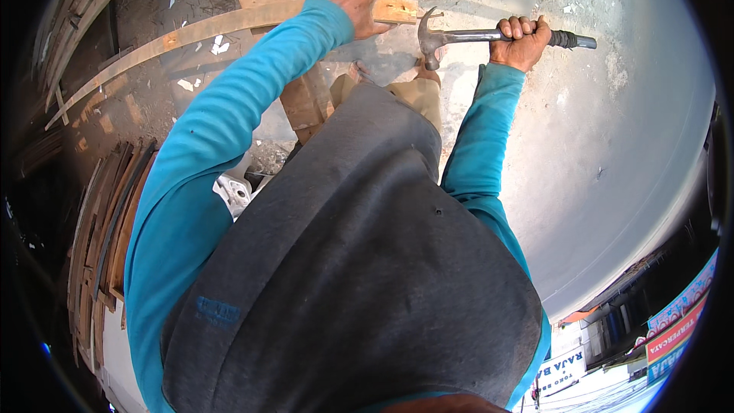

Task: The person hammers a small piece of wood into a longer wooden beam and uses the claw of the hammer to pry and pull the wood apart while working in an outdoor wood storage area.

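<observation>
My left hand (353, 6) grips a long, thin wooden strip (191, 33) near its right end. The strip lies across a wider plank (304, 103), and its far left end reaches toward the stacked wood. A claw hammer (468, 36) is in my right hand (522, 42), whose fingers wrap round the dark metal handle. Black wrapping covers part of the handle beyond my fist. The hammer's head is just right of the strip's end, its claw pointing away from me and its striking face toward me.
Several wooden strips are stacked at the left (95, 237), with more timber (84, 11) at the upper left. A white plastic object (233, 193) is partly hidden by my left arm. White scraps (219, 47) litter the concrete ground (589, 130). My feet are close below the strip's end.
</observation>
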Tool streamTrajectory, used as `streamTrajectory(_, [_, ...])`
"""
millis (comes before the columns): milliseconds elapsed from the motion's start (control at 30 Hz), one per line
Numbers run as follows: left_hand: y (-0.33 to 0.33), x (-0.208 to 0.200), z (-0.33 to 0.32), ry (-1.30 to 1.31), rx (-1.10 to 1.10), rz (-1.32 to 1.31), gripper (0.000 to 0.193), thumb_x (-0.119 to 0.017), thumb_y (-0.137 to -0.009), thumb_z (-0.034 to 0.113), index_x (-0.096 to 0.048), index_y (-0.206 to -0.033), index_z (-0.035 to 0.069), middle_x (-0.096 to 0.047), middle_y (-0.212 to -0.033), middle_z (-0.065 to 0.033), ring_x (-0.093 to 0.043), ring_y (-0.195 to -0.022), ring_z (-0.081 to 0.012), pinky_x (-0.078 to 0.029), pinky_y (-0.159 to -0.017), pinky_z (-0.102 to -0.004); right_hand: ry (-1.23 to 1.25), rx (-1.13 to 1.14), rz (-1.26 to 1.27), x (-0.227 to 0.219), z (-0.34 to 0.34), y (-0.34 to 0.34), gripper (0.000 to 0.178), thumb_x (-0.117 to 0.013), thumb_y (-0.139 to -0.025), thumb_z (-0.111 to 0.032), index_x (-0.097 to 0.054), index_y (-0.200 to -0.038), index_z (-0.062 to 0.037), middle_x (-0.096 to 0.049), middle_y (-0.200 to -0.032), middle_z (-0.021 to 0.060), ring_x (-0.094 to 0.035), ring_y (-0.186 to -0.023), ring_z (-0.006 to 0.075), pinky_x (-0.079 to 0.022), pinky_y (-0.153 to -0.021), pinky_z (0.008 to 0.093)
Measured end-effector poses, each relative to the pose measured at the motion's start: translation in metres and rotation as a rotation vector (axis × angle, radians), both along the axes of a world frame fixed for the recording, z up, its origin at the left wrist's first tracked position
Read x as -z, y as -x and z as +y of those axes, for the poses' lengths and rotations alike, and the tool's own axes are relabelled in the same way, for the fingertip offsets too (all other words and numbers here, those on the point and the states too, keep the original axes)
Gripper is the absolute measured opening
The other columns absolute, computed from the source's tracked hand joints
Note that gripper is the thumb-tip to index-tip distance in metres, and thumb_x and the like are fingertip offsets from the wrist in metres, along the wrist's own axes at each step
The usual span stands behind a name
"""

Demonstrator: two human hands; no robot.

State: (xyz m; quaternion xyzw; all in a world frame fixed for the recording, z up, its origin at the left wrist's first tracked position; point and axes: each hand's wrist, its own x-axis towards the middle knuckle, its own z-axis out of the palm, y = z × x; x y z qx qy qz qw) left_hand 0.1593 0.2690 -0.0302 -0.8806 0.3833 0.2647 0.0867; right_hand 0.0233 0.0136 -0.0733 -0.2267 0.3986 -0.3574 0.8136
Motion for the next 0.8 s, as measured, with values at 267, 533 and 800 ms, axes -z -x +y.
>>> streamTrajectory(267, [0.0,-0.005,-0.003,0.045,-0.003,0.006,0.067,-0.067,-0.08,0.065,-0.057,-0.129,0.021,-0.071,-0.114,-0.0093,-0.068,-0.106,-0.0321,-0.053,-0.094,-0.0489,0.148,0.081,-0.01,-0.035,0.029,0.025,0.019,-0.045,-0.096,-0.022,-0.039,-0.079,-0.0135,-0.04,-0.064,-0.0017,-0.036,-0.048,0.0095,-0.037,-0.043,0.0276])
streamTrajectory(533, [-0.005,-0.004,-0.001,0.124,0.01,-0.029,0.07,-0.065,-0.081,0.066,-0.058,-0.134,0.021,-0.07,-0.119,-0.0118,-0.066,-0.112,-0.0319,-0.053,-0.095,-0.0501,0.147,0.245,-0.047,-0.051,0.068,0.043,0.021,-0.042,-0.094,-0.026,-0.039,-0.078,-0.0135,-0.043,-0.062,-0.0013,-0.04,-0.047,0.0113,-0.04,-0.047,0.0309])
streamTrajectory(800, [-0.003,-0.003,0.0,0.114,0.035,-0.035,0.077,-0.065,-0.079,0.07,-0.055,-0.138,0.021,-0.068,-0.122,-0.0154,-0.064,-0.115,-0.0335,-0.05,-0.099,-0.0498,0.202,-0.145,-0.161,-0.026,-0.006,0.002,0.027,-0.046,-0.093,-0.032,-0.046,-0.074,-0.0131,-0.047,-0.064,0.0014,-0.042,-0.052,0.0141,-0.037,-0.049,0.0313])
